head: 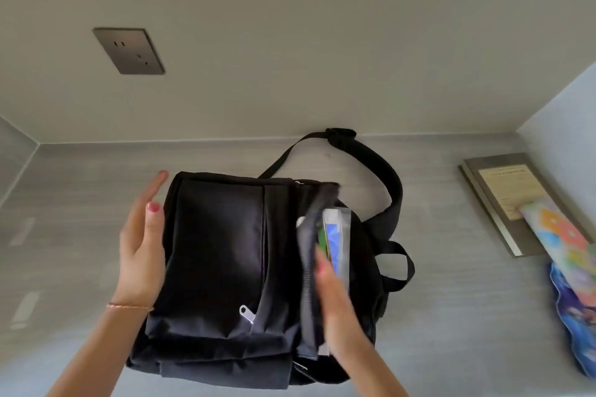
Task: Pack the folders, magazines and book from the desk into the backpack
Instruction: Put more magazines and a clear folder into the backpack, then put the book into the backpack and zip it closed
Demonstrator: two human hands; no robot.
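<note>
while the backpack [222, 267] is standing on the desk [80, 235] | left hand [142, 245] is resting flat, released, against its side | right hand [335, 296] is reaching, blurred, into the opening beside the folders [335, 242], grip unclear | magazines [567, 255] are lying far right

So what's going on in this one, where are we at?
A person is packing a black backpack that lies on a grey desk. The left hand is open beside the bag's left side, and the right hand is at the open compartment, where a clear folder sticks out. The right hand is blurred, so its grip is unclear. At the right edge, a grey book and colourful magazines remain on the desk.
</note>
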